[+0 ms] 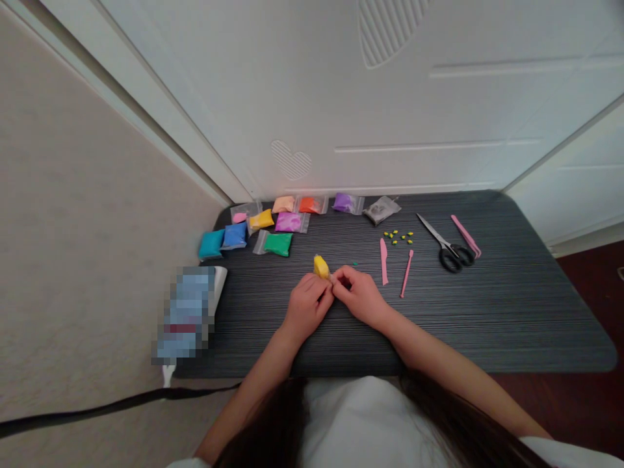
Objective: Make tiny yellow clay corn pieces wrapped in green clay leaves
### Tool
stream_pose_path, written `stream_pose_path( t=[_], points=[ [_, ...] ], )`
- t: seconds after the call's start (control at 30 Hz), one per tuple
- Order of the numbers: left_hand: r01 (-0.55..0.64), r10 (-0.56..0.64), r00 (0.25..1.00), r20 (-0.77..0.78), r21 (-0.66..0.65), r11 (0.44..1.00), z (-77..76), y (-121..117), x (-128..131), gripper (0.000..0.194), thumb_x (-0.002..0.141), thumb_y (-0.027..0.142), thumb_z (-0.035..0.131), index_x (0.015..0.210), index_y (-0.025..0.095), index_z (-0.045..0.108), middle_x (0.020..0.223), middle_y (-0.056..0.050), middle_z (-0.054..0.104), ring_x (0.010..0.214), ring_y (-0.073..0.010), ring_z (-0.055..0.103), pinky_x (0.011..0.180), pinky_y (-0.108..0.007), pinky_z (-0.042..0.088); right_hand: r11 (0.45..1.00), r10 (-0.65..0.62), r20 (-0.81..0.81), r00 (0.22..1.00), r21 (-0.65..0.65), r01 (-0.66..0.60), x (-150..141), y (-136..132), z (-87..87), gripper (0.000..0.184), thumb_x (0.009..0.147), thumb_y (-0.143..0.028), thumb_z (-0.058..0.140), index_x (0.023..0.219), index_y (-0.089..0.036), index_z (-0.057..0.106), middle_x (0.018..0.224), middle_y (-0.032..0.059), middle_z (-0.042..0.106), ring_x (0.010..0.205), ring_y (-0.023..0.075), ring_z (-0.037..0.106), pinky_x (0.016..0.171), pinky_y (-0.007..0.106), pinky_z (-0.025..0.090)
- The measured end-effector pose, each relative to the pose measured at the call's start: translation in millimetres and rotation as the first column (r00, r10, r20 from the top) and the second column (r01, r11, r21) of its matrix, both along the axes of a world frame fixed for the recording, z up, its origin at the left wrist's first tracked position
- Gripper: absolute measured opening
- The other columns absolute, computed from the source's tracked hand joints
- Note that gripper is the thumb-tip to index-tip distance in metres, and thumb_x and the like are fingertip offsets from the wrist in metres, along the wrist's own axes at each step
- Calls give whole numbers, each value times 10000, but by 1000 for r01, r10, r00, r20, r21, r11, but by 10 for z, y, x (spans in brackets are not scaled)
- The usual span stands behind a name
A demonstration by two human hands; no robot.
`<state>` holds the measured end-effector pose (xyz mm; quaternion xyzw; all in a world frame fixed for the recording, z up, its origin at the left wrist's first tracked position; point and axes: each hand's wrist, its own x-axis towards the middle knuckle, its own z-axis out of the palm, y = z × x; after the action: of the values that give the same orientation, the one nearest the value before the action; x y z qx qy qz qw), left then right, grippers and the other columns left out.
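Note:
A small clear bag of yellow modelling clay is held up over the middle of the dark table. My left hand has its fingers closed on the bag's lower part. At the bag's clear end, the fingertips of my right hand are pinched together, touching the left fingers. A tiny green bit lies just beyond the right hand. To the right are a pink plastic knife, a thin pink modelling tool and several tiny yellow-and-green pieces.
Bags of coloured clay line the back left, among them a green one, a purple one and a grey one. Black-handled scissors and pink tweezers lie at right. A blurred-out device stands at the left edge.

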<state>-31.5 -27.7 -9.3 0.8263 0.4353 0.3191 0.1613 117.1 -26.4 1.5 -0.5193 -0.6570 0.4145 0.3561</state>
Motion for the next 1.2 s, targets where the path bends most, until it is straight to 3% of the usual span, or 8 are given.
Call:
stream_pose_path(
  t=[0.4,0.77,1.2],
  points=[
    [9,-8,996,87,-18,1000,64,-8,16,97,786,150,467,725,172,539,701,-15,570,706,-132,507,698,-281,435,1000,11,-41,999,-21,-11,32,24,-13,96,789,-250,464,780,-191,539,674,-30,576,621,100,525,602,224,390],
    [-159,161,981,111,-29,987,42,0,15,114,777,187,485,674,175,533,658,-6,543,665,-132,497,654,-277,420,999,29,-143,989,26,-25,-29,0,-9,87,799,-229,455,848,-198,521,804,-4,580,743,113,550,703,253,446],
    [-354,350,935,56,91,931,-9,12,14,116,740,180,533,624,178,519,609,11,526,624,-125,487,614,-258,403,968,-105,-89,991,217,122,-30,-11,-19,117,826,-200,431,891,-192,528,933,50,586,871,142,537,775,282,442]
  ],
)
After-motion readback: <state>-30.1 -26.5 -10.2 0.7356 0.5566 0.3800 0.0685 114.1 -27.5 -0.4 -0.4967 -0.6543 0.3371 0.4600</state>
